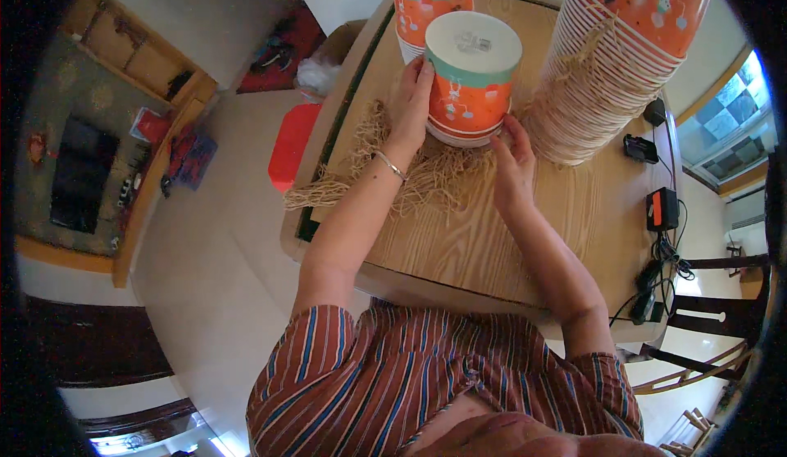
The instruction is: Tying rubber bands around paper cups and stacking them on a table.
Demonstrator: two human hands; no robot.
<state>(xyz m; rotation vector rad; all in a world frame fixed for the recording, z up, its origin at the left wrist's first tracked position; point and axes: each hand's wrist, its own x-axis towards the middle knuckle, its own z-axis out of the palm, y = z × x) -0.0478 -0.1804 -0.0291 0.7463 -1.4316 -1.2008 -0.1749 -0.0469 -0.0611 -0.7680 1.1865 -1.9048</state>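
Observation:
An orange paper bucket point(469, 100) with a teal band stands upside down on the table, its white base facing up. A few white rims stacked at its lower edge show that more than one bucket is nested here. My left hand point(412, 104) is closed around its left side, and the thumb and fingers of my right hand point(513, 162) grip it at the lower right rim. Loose beige twine cords point(438, 180) lie beneath my left forearm and around the bucket's foot. Right of it rises a tall leaning stack of matching buckets point(602, 72), with cords draped over its rims.
Another short bucket stack point(432, 2) stands behind, at the far left of the wooden table point(459, 252). Black and orange devices point(662, 209) and tangled cables point(656, 268) lie along the right edge. A red stool point(293, 145) is left of the table; a dark chair point(721, 313) stands right.

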